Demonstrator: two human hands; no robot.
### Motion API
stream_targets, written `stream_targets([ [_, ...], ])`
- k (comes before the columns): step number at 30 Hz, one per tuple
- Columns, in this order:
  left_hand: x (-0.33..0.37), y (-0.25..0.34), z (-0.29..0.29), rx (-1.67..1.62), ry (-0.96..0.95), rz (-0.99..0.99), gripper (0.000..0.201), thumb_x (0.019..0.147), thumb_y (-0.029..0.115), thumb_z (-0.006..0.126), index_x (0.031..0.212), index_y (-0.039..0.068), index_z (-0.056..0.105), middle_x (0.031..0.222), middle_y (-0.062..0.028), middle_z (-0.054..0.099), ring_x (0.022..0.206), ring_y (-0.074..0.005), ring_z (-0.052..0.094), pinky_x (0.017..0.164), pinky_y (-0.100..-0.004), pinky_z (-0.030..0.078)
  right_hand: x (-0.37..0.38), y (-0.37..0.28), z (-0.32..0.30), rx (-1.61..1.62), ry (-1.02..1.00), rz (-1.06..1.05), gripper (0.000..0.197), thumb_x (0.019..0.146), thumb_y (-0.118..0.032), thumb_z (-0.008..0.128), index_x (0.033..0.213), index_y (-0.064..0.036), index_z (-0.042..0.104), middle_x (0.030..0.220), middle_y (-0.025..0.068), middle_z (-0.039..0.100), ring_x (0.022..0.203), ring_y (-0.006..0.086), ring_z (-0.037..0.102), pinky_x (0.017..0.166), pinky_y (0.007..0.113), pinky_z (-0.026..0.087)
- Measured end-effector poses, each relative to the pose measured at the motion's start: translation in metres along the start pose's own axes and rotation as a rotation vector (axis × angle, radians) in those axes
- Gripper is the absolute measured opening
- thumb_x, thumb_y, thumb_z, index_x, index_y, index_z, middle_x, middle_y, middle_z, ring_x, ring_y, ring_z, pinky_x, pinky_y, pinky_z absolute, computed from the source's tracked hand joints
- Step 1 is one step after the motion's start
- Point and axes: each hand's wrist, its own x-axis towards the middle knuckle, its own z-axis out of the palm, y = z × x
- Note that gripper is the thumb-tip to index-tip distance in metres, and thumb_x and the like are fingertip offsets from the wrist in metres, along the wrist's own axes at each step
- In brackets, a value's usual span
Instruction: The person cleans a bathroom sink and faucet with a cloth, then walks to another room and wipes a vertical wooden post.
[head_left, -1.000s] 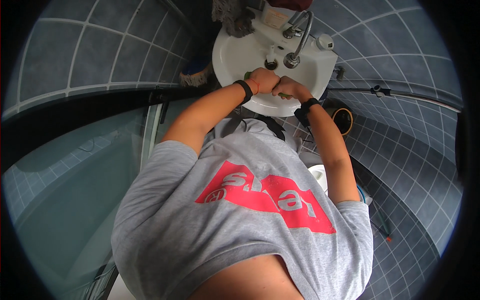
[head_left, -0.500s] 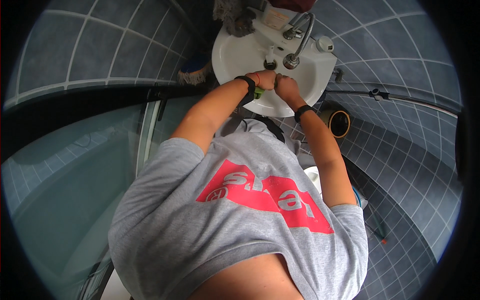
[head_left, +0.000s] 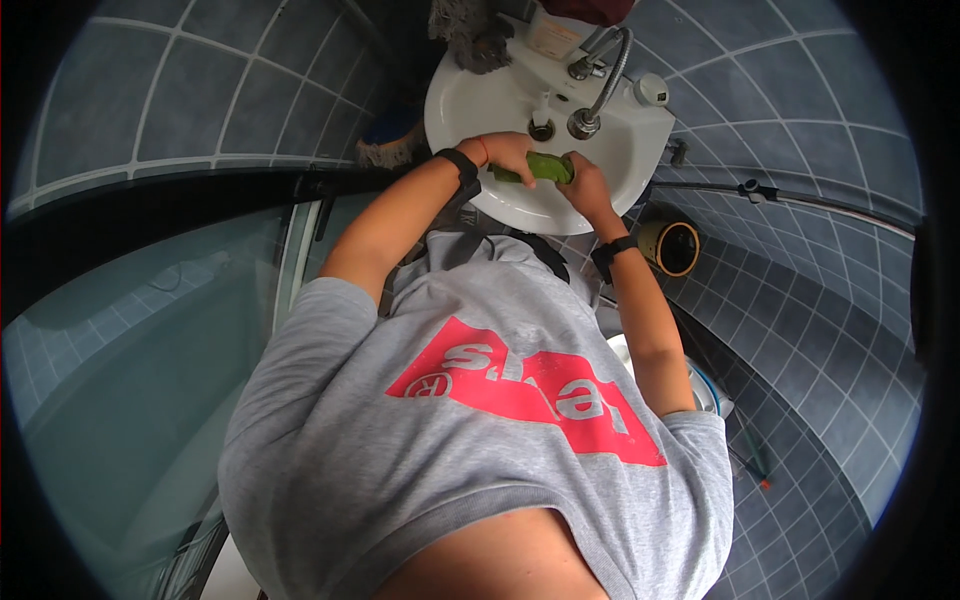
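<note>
A green cloth (head_left: pixel 549 168) is stretched between my two hands over the front part of the white washbasin (head_left: pixel 468 108). My left hand (head_left: pixel 508 154) grips its left end, with the thumb lying across the front. The fingers of my right hand (head_left: pixel 587 188) are closed round the right end. Just beyond the cloth are the drain hole (head_left: pixel 541 130) and the round head of a flexible metal tap (head_left: pixel 583 124). Part of the cloth is hidden inside my grip.
A small white round jar (head_left: pixel 651 90) stands on the basin's right rim. Behind the basin is a labelled container (head_left: pixel 553 38). A grey mop head (head_left: pixel 485 48) hangs at the back left, a brush (head_left: pixel 388 145) below it. A dark-mouthed round bin (head_left: pixel 678 248) sits to the right.
My hands have moved apart, the left one leftward. The green cloth, mostly hidden between bunched fists before, now shows spread between them.
</note>
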Motion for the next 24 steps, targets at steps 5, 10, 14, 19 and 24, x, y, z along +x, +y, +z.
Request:
stream_targets([
  [5, -0.001, 0.004, 0.017, 0.42, 0.338, 0.227, 0.018, 0.065, 0.016, 0.072, 0.079, 0.006, 0.067, 0.079, -0.017, 0.068, 0.08, -0.0367, 0.065, 0.073, -0.042, 0.051, -0.003, 0.011, -0.007, 0.282, -0.286, 0.204, 0.047, 0.078, -0.025, 0.081, 0.112, -0.0019, 0.058, 0.093, 0.0107, 0.067, 0.084, 0.0229, 0.064, 0.076, 0.033, 0.05],
  [10, 0.002, 0.004, 0.025, 0.46, 0.358, 0.347, 0.028, 0.073, 0.01, 0.067, 0.1, 0.007, 0.06, 0.087, -0.0137, 0.065, 0.088, -0.0355, 0.064, 0.073, -0.0467, 0.051, 0.029, 0.001, -0.032, 0.654, -0.605, 0.461, 0.062, 0.08, -0.043, 0.079, 0.121, -0.0011, 0.059, 0.109, 0.0091, 0.065, 0.099, 0.0162, 0.059, 0.088, 0.03, 0.046],
  [14, 0.008, 0.022, 0.025, 0.588, 0.371, 0.5, 0.03, 0.074, 0.016, 0.071, 0.101, 0.01, 0.06, 0.092, -0.011, 0.063, 0.088, -0.0348, 0.065, 0.072, -0.0454, 0.053, 0.032, 0.01, -0.015, 0.903, -0.841, 0.517, 0.057, 0.079, -0.031, 0.081, 0.122, -0.0006, 0.061, 0.111, 0.0085, 0.066, 0.106, 0.0167, 0.06, 0.094, 0.03, 0.045],
  [19, 0.015, 0.005, 0.025, 0.687, 0.356, 0.422, 0.03, 0.076, 0.021, 0.071, 0.101, 0.01, 0.06, 0.088, -0.0122, 0.066, 0.085, -0.0352, 0.067, 0.07, -0.0457, 0.054, 0.028, 0.004, 0.011, 1.036, -0.865, 0.636, 0.043, 0.076, -0.027, 0.081, 0.107, -0.0014, 0.065, 0.09, 0.0069, 0.07, 0.082, 0.0171, 0.065, 0.074, 0.03, 0.051],
  [24, 0.019, -0.003, 0.026, 0.712, 0.304, 0.293, 0.038, 0.073, 0.027, 0.074, 0.104, 0.01, 0.059, 0.082, -0.0138, 0.068, 0.077, -0.0378, 0.067, 0.067, -0.0484, 0.054, 0.03, 0.001, 0.037, 0.436, -0.572, 0.578, 0.036, 0.065, -0.026, 0.078, 0.085, 0.0013, 0.067, 0.081, 0.0116, 0.07, 0.073, 0.0224, 0.065, 0.068, 0.034, 0.051],
])
